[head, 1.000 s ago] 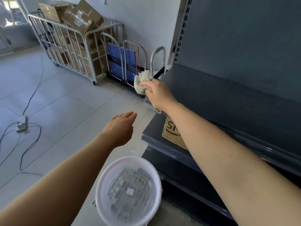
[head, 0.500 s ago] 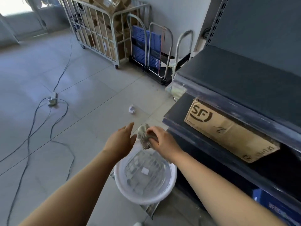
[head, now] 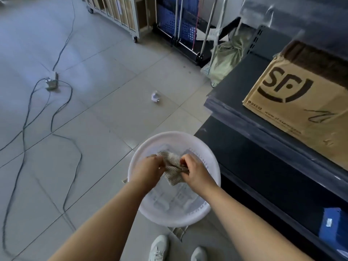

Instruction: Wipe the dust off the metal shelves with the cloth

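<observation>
Head view, both hands, left (head: pixel 148 171) and right (head: pixel 195 173), gripping cloth (head: pixel 172 167) over white basin (head: pixel 137 161), shelf edge (head: pixel 226 108) just right

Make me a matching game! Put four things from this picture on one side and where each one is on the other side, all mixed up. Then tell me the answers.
Things:
1. cloth
2. cardboard box
3. basin
4. crumpled paper

Places:
A. on the dark shelf
B. alone on the floor tiles, beyond the basin
C. held by the left hand and right hand
D. on the floor beside the shelves, under the hands

Pairs: 1-C, 2-A, 3-D, 4-B
</observation>
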The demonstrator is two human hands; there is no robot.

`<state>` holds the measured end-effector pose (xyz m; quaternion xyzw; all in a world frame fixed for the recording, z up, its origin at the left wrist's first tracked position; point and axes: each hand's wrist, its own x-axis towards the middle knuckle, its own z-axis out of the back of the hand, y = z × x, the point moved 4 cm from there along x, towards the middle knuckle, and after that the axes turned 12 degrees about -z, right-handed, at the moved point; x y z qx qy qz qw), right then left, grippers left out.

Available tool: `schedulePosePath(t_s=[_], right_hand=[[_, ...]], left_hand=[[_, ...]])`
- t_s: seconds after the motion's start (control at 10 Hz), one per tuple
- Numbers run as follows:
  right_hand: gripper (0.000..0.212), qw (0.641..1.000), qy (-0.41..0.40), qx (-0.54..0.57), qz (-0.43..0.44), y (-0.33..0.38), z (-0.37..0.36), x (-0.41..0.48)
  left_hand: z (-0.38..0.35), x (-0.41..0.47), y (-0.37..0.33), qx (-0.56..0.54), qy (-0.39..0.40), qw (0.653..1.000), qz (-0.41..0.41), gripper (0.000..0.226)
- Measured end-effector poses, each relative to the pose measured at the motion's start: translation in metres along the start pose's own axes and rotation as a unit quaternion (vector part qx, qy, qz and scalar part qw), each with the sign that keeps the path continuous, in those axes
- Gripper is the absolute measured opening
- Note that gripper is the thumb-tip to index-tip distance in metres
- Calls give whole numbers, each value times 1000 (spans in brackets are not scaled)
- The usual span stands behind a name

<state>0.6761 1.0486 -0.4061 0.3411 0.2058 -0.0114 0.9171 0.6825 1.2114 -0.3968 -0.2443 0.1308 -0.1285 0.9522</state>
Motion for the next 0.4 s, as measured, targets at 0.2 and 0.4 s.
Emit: schedulePosePath(t_s=[0.2, 0.4], right_hand=[[40, 989, 25, -134, -49, -49, -43, 22], [42, 978, -26, -206, -35, -56, -33, 15]], left_hand=[[-69, 0, 37, 94, 152, 983, 36, 32], [-61, 0, 25, 124, 100, 987, 9, 30]])
